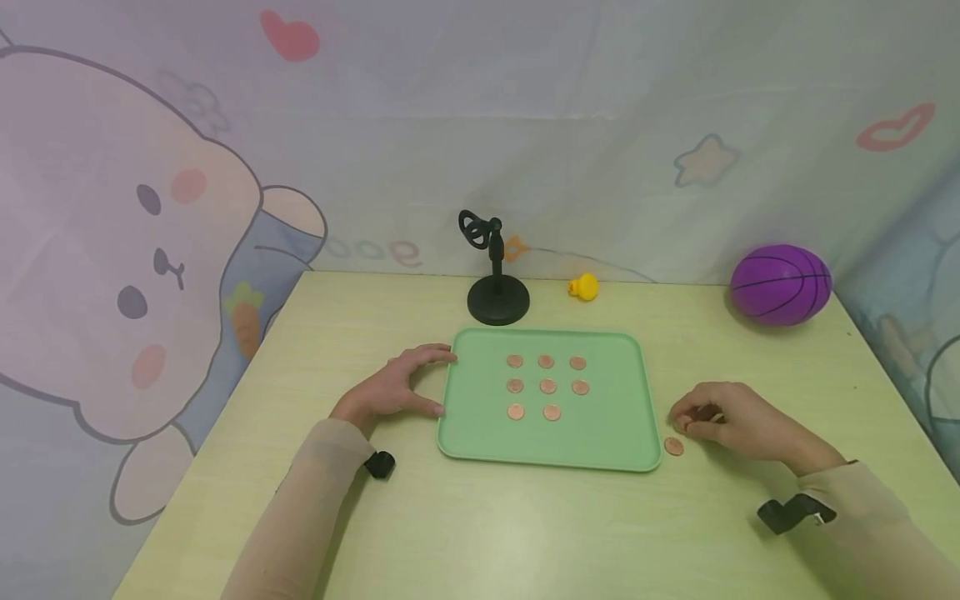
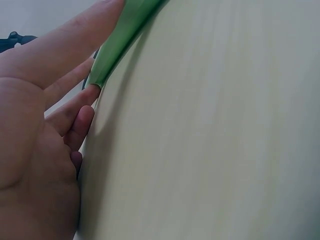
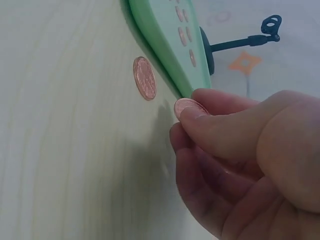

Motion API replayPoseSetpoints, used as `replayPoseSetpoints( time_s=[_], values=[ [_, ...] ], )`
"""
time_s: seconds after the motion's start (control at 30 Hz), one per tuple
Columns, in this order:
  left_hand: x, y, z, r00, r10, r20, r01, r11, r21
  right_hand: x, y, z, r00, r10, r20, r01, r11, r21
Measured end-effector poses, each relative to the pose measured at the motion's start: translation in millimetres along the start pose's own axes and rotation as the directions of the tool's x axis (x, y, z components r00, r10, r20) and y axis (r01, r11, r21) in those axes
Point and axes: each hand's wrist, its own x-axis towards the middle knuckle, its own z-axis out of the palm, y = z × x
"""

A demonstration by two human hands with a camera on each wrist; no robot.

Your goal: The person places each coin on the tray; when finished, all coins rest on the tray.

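Note:
A green tray (image 1: 487, 437) lies on the table with several copper coins (image 1: 548, 387) inside, set in rows of three with two in the nearest row. At its left edge my left hand (image 1: 393, 385) touches the rim with thumb and fingers spread. In the left wrist view, fingertips meet the green rim (image 2: 112, 50). Just off the tray's right side, my right hand (image 1: 738, 419) pinches a copper coin (image 3: 187, 106) between thumb and forefinger. Another copper coin (image 1: 673, 447) lies flat on the table beside the tray's near right corner, close under the right hand.
Behind the tray stands a black stand (image 1: 498, 298) with a round base. A small yellow object (image 1: 584, 287) lies to its right. A purple ball (image 1: 781, 285) sits at the table's back right corner. A printed cloth (image 1: 525, 125) hangs behind the table.

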Motion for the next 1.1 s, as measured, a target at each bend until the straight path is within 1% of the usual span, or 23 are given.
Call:
replayPoseSetpoints(
  time_s=[0.2, 0.33, 0.43, 0.63, 0.77, 0.87, 1.1],
  values=[
    [0.7, -2.1, -0.1, 1.0, -0.022, -0.001, 0.022, 1.0, -0.001, 4.0, -3, 2, 0.998, 0.023, -0.06, -0.024, 1.0, -0.014],
    [0.6, -2.5, 0.1, 1.0, -0.019, -0.003, 0.019, 1.0, -0.001, 8.3, -5, 1, 0.997, 0.032, -0.069, -0.032, 0.999, -0.001],
    [0.3, -1.4, 0.1, 1.0, -0.021, -0.002, 0.021, 1.0, 0.002, 12.7, -8, 2, 0.998, 0.03, -0.054, -0.029, 0.999, 0.017],
    [-0.5, 0.4, 0.4, 1.0, -0.023, -0.002, 0.023, 1.0, 0.0, 23.8, -14, 6, 1.0, 0.017, -0.003, -0.017, 0.994, 0.108],
    [-0.8, 0.1, 0.6, 1.0, -0.017, -0.003, 0.017, 1.0, 0.009, 31.5, -18, 11, 0.999, 0.026, 0.035, -0.031, 0.988, 0.151],
    [-0.8, 0.3, 0.8, 1.0, -0.013, -0.002, 0.013, 1.0, 0.01, 37.4, -21, 15, 0.998, 0.029, 0.047, -0.035, 0.99, 0.137],
    [-0.8, 1.6, 0.8, 1.0, 0.002, -0.007, -0.002, 1.0, 0.006, 51.5, -26, 26, 0.999, 0.008, 0.037, -0.01, 0.998, 0.062]
  ],
)
